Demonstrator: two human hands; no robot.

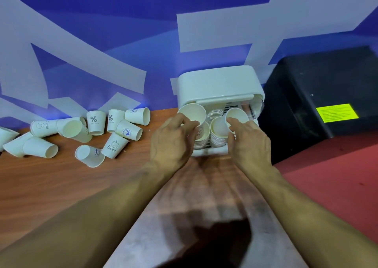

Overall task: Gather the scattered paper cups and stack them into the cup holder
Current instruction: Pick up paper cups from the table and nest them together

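Observation:
A white cup holder (218, 83) stands against the blue wall, its lid raised over two stacks of paper cups (216, 140). My left hand (173, 140) pinches the rim of a white paper cup (191, 113) just above the left stack. My right hand (248, 140) grips another paper cup (237, 114) over the right stack. Several more paper cups (86, 130) lie scattered on the wooden table to the left, some upright, most on their sides, a few printed with "%" or "Bear".
A black box (319, 95) with a yellow label stands right of the holder. A red surface (337, 175) lies at the right. The wooden table (61, 177) extends toward me; the blue and white wall (122, 42) runs behind.

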